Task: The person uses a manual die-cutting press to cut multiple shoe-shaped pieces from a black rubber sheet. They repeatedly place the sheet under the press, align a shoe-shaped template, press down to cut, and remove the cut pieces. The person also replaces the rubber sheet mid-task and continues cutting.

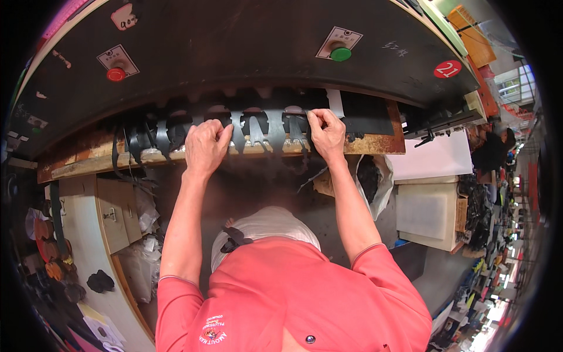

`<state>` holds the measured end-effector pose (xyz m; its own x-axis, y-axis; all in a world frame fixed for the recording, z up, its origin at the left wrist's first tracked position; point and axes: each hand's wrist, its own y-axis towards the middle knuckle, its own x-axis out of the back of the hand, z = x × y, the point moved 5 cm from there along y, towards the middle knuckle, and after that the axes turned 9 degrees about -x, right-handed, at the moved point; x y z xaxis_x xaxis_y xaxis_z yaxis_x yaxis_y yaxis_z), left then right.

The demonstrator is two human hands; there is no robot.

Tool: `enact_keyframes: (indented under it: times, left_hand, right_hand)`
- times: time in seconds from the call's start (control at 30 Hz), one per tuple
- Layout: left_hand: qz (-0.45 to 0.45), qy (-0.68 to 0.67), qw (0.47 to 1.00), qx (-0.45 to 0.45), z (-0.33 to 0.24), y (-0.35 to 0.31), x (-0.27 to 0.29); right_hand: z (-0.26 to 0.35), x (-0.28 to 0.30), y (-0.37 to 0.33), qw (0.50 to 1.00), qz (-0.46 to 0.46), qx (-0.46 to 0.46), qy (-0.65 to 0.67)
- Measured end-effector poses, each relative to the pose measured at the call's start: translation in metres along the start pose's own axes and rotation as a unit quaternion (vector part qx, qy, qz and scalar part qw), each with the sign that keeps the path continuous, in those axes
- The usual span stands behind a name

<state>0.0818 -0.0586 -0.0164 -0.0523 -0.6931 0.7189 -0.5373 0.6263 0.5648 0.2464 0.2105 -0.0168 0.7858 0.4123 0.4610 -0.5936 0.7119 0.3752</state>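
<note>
A black sheet with cut-out openings [272, 126] lies under the front of a dark machine, its narrow strips hanging over a worn wooden edge. My left hand [205, 146] is closed, thumb against fingers, at the sheet's front edge left of the middle. Farther right, my right hand [328, 135] pinches the sheet's edge beside the last opening. The material between the fingertips is mostly hidden. More loose black strips [135, 141] dangle to the left of my left hand.
The machine's dark front panel [229, 47] spans above my hands, with a red button [116, 74] and a green button [340, 54]. A cabinet [111, 211] stands at left. An open white sack [381, 185] and a pale box [427, 211] are at right.
</note>
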Motion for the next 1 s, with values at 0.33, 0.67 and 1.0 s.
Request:
enact_keyframes:
  times: [0.33,0.67,1.0]
  left_hand:
    - [0.082,-0.049,0.995,0.028,-0.004,0.016,0.009]
    - [0.064,-0.132,0.985,-0.09,-0.027,0.11,-0.057]
    - [0.071,-0.135,0.986,-0.064,-0.026,0.126,-0.077]
  right_hand:
    - [0.005,-0.002,0.027,0.982,0.077,-0.172,0.004]
    - [0.024,-0.083,0.12,0.965,0.099,-0.015,-0.243]
    - [-0.016,-0.039,0.136,0.899,0.163,-0.276,0.298]
